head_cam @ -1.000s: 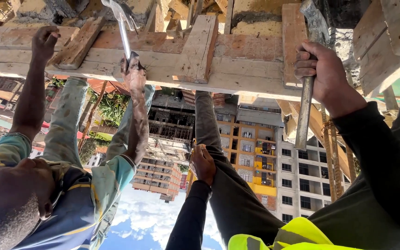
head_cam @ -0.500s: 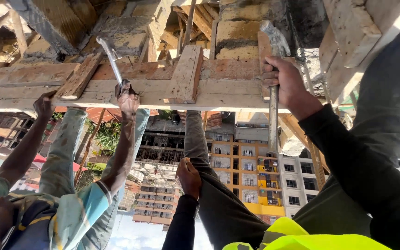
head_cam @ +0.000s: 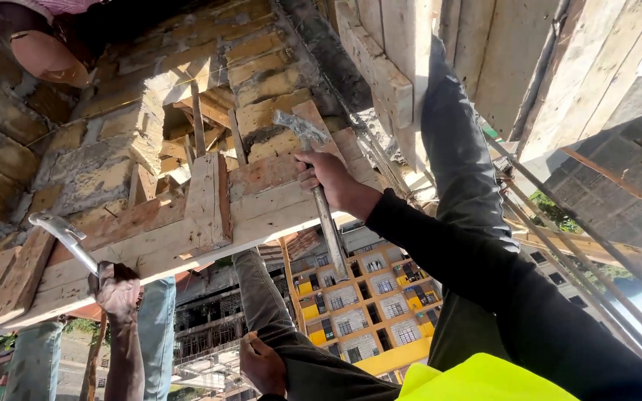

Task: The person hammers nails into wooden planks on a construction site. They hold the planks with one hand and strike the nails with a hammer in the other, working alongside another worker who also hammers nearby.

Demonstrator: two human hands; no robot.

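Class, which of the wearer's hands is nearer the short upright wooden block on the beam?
Right. The right hand, gripping a hammer, is just to the right of the wooden block; the left hand lies well below it, on a grey trouser leg.

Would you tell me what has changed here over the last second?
The view swung, so the wooden beam now runs tilted. The right hand slid its hammer leftward along the beam. The left hand stays low and empty. The co-worker's hand keeps gripping a second hammer.
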